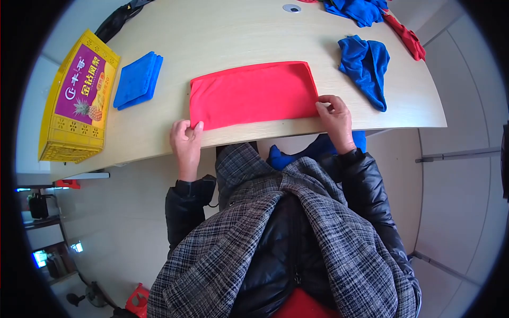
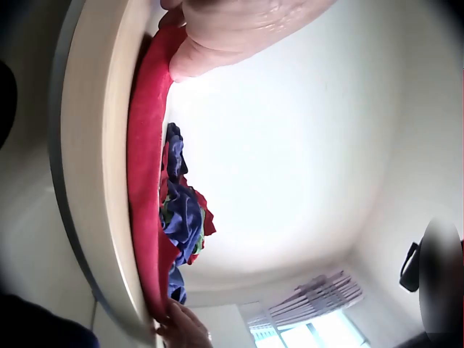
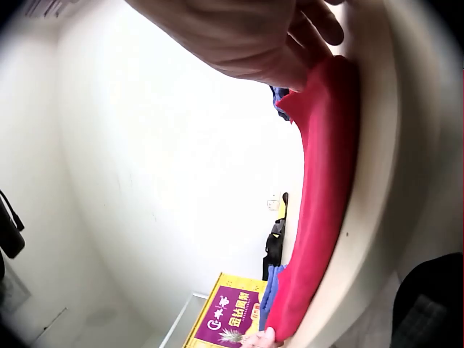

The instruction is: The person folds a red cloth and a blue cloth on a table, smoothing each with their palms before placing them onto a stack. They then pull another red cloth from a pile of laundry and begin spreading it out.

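A red cloth (image 1: 253, 94), folded into a rectangle, lies along the front edge of the table. At its front left corner my left hand (image 1: 186, 140) pinches the fabric between thumb and fingers. The front right corner is pinched by my right hand (image 1: 337, 117). In the left wrist view the near edge of the red cloth (image 2: 145, 167) runs as a thick fold between both hands. Seen from the right wrist, that fold (image 3: 326, 174) stretches from my right hand (image 3: 246, 36) down to the left fingertips.
To the left, a folded blue cloth (image 1: 137, 82) lies beside a yellow crate (image 1: 74, 139) with a pineapple label. A crumpled blue cloth (image 1: 366, 66) is on the right. Behind it sit more blue cloths (image 1: 358, 10) and a red one (image 1: 408, 37). A small round object (image 1: 291, 8) lies at the back.
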Demonstrator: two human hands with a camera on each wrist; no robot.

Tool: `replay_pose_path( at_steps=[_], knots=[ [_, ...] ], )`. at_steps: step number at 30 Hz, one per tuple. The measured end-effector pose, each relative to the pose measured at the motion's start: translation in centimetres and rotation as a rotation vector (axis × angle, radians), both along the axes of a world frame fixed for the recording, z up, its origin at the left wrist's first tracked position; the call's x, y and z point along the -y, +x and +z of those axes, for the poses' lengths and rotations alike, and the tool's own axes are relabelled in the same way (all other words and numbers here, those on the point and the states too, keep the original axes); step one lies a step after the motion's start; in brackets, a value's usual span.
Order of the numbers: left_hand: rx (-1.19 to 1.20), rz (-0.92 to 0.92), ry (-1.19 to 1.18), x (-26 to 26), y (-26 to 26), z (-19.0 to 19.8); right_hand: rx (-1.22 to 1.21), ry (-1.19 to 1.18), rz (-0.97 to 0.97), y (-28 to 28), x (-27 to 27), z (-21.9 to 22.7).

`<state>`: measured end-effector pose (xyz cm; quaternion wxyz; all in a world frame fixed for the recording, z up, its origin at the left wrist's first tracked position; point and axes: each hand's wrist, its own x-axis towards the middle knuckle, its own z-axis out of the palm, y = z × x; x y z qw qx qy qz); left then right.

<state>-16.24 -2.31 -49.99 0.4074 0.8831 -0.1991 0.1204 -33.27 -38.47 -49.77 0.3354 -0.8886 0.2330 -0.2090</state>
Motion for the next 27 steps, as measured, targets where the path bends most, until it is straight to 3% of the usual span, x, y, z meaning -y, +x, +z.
replay_pose_path(
  at_steps=[1, 3, 4, 7, 9, 13, 18, 27],
  knots=[
    [-0.07, -0.054, -0.16, -0.1, 0.2, -0.1, 0.038, 0.178, 0.023, 0.1, 0.4, -0.1],
    [-0.073, -0.046, -0.208, -0.2, 0.6, -0.4, 0.11, 0.529, 0.072, 0.5, 0.9, -0.2],
    [-0.085, -0.047, -0.263, 0.0, 0.6, -0.4, 0.111, 0.529, 0.08, 0.6, 0.5, 0.5],
    [-0.184, -0.077, -0.39, 0.2, 0.5, -0.9, 0.112, 0.935, 0.045, -0.2, -0.3, 3.3],
    [-0.354, -0.13, -0.531, 0.6, 0.4, -1.1, 0.1, 0.936, 0.045, -0.2, -0.8, 3.9],
    [-0.281, -0.234, -0.602, 1.9, 0.6, -0.9, 0.075, 0.913, 0.048, 0.1, -1.5, 3.3],
    [-0.257, -0.162, -0.652, 1.8, 0.7, 0.4, 0.11, 0.857, 0.059, 1.3, 0.6, 1.4],
    [-0.209, -0.051, -0.327, 0.2, -1.2, 0.4, 0.01, 0.666, 0.022, 0.6, 0.2, 1.6]
  ],
)
